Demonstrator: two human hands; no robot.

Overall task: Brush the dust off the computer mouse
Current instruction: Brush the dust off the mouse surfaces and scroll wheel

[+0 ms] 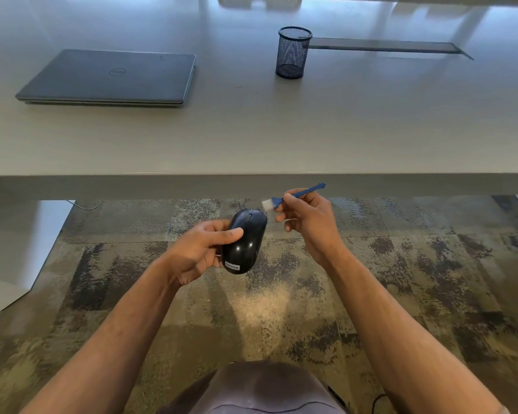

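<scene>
White bristles of the brush — pinched in my right hand — sit just right of the mouse nose; my left hand grips it lengthwise.

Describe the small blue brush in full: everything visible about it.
The brush is a slim blue stick, plastic by its look, with a short tuft of white bristles at one end and a small forked tip at the other. The right hand pinches its handle near the bristle end. It lies nearly level, tail tilted up to the right, in the air below the desk edge. The bristles point down-left, close to the front of the black mouse; contact cannot be told.
</scene>
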